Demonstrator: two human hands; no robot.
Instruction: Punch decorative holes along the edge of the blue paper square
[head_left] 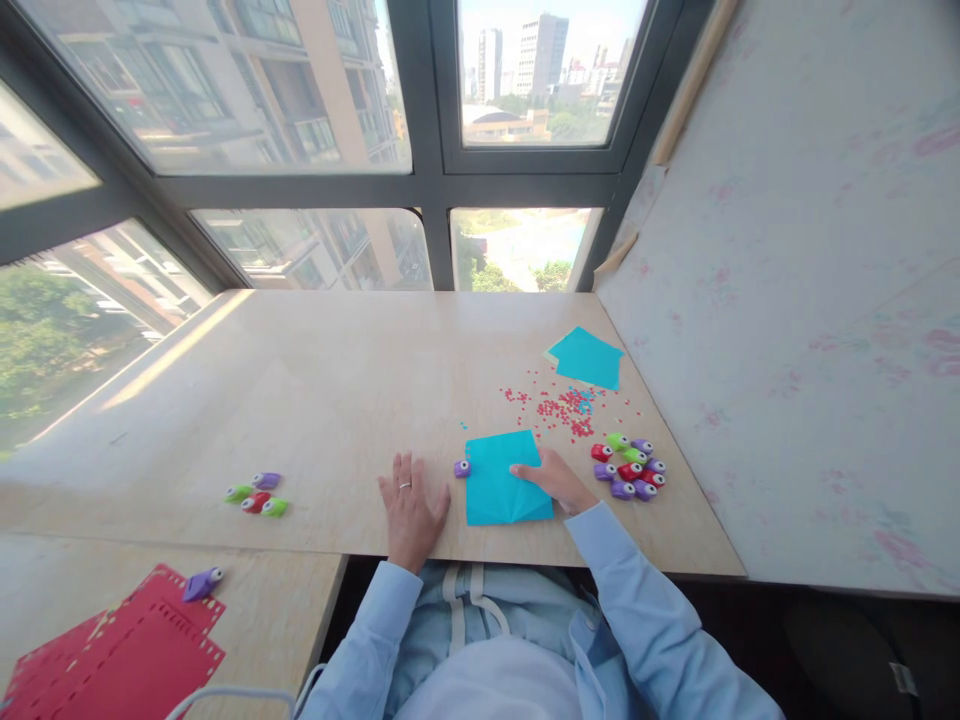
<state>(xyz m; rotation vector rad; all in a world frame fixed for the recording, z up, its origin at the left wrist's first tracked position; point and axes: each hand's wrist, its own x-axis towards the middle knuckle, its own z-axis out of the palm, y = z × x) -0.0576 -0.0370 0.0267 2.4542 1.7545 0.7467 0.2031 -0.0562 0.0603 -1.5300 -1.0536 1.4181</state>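
A square sheet of smooth turquoise paper (506,478) lies flat on the pale, faintly veined table (322,400), close to its near edge. The right hand (553,478) rests on the sheet's right edge, fingers pressing down on the paper; its grip is not closed around anything. The left hand (411,508), a ring on one finger, lies palm-down and flat on the bare table just left of the sheet, fingers spread, grip released and holding nothing. A small rounded purple plastic punch (462,468) sits touching the sheet's upper left edge. Just right of the sheet is a tight cluster of similar punches (630,467), red, green and purple. Beyond the sheet, tiny red paper bits (561,405) are scattered loosely, and further beyond them lies a second stack of turquoise paper (588,357). Well left of the sheet sits another small group of punches (257,494). On a lower surface, far left of the sheet, red perforated paper (124,650) lies with one purple punch (202,582) on it.
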